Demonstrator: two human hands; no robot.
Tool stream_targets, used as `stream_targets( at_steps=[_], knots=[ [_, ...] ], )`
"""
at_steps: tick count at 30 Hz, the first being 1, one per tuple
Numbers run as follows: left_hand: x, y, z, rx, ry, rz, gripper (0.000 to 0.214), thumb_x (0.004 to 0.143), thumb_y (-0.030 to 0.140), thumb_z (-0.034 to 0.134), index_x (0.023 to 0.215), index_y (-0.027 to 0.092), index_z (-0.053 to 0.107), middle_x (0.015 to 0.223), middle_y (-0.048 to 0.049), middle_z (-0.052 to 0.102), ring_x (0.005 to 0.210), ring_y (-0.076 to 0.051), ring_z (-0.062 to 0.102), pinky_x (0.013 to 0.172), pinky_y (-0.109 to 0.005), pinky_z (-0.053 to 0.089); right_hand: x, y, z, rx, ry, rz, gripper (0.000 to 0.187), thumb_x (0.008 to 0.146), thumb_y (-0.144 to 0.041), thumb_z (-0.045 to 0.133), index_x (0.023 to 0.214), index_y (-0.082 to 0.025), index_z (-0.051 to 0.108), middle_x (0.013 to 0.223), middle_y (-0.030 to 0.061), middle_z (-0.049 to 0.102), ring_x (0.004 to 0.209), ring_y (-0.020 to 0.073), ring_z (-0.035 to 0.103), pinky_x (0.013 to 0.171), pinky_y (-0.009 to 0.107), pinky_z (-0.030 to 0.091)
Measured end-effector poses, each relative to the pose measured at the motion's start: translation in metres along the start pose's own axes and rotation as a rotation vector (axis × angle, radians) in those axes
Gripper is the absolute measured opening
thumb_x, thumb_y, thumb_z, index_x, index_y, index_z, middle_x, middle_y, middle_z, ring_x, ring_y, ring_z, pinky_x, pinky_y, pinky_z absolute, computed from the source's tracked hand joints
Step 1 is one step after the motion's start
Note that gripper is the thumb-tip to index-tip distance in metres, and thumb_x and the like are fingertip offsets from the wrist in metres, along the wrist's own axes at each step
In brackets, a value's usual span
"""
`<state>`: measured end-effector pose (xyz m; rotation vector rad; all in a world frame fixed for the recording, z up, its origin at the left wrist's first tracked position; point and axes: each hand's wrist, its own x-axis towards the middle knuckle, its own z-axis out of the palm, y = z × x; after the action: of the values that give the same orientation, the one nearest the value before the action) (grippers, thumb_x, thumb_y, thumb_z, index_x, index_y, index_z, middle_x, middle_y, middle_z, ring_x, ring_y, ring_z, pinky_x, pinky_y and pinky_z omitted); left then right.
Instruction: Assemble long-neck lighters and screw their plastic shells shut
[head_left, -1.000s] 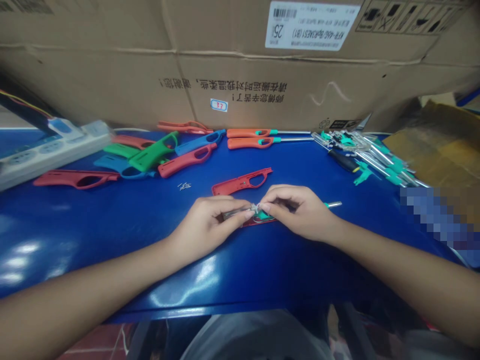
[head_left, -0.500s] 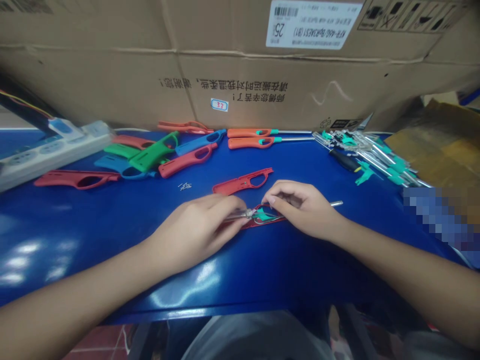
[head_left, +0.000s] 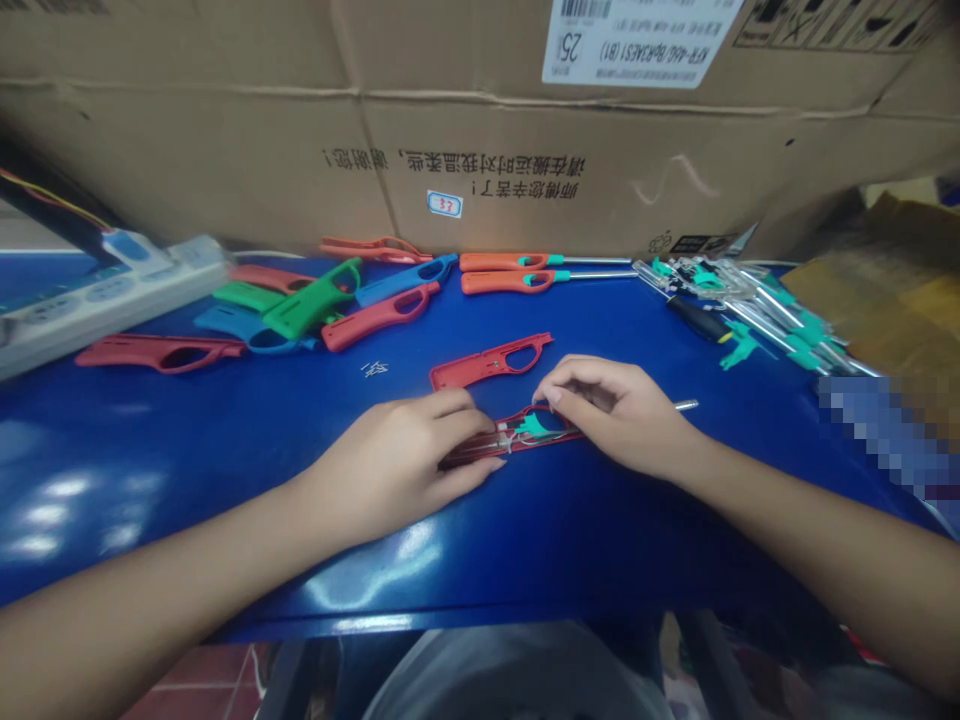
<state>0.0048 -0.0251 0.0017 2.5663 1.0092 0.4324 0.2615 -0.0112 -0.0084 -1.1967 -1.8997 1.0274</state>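
A red lighter half-shell [head_left: 517,440] lies on the blue table [head_left: 225,480] with a teal trigger and a metal tube in it; the tube's tip [head_left: 686,405] sticks out to the right. My left hand [head_left: 409,465] presses its fingers on the shell's left end. My right hand [head_left: 611,410] rests over the right part, fingertips pinched at the teal trigger. A second red half-shell [head_left: 491,362] lies just beyond them.
Coloured lighter shells [head_left: 315,305] are heaped at the back left, two orange assembled lighters [head_left: 517,272] at the back middle, and metal-tube inserts with teal parts [head_left: 750,310] at the right. A power strip [head_left: 97,300] lies far left. A cardboard box [head_left: 480,130] walls the back. Small screws [head_left: 373,369] lie loose.
Both hands have lowered the insert into the red half-shell. My left hand has flattened onto the shell's left end, and my right hand has shifted slightly right.
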Motion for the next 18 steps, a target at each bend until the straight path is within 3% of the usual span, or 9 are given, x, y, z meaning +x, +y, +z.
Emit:
stream_targets(
  at_steps=[5,8,13,18],
  knots=[
    [0.0,0.001,-0.003,-0.047,0.003,0.016,0.02,0.1,0.029,0.058,0.108,0.02,0.074,0.101,-0.0056,0.072,0.088,-0.018,0.069,0.077,-0.029,0.056,-0.001,-0.001,0.0,-0.031,0.011,-0.03,0.018,0.096,-0.027,0.057,0.087,-0.018,0.07,0.084,0.0042,0.066,0.073,0.0152,0.058,0.064,0.029,0.045],
    [0.001,0.0,-0.002,-0.064,-0.002,0.037,0.022,0.102,0.029,0.056,0.109,0.02,0.076,0.1,-0.0063,0.071,0.089,-0.018,0.069,0.08,-0.029,0.056,-0.003,-0.002,-0.001,-0.14,0.006,-0.158,0.014,0.095,-0.023,0.058,0.096,-0.019,0.072,0.086,0.0036,0.064,0.07,0.0135,0.056,0.062,0.028,0.046],
    [0.001,-0.003,0.0,-0.064,0.003,0.049,0.025,0.103,0.031,0.055,0.113,0.021,0.077,0.1,-0.0063,0.07,0.085,-0.017,0.069,0.081,-0.028,0.057,-0.008,-0.004,-0.003,-0.462,-0.17,-0.448,0.029,0.096,-0.025,0.061,0.123,-0.02,0.068,0.121,0.0108,0.065,0.11,0.0229,0.061,0.094,0.039,0.05],
    [0.0,-0.001,0.001,0.0,0.032,0.063,0.026,0.103,0.03,0.054,0.114,0.022,0.077,0.099,-0.0066,0.07,0.084,-0.017,0.071,0.083,-0.028,0.059,-0.012,-0.004,-0.004,-0.782,-0.298,-0.557,0.034,0.103,-0.03,0.052,0.133,-0.019,0.064,0.143,0.0137,0.06,0.124,0.0289,0.056,0.101,0.047,0.045]
  ],
)
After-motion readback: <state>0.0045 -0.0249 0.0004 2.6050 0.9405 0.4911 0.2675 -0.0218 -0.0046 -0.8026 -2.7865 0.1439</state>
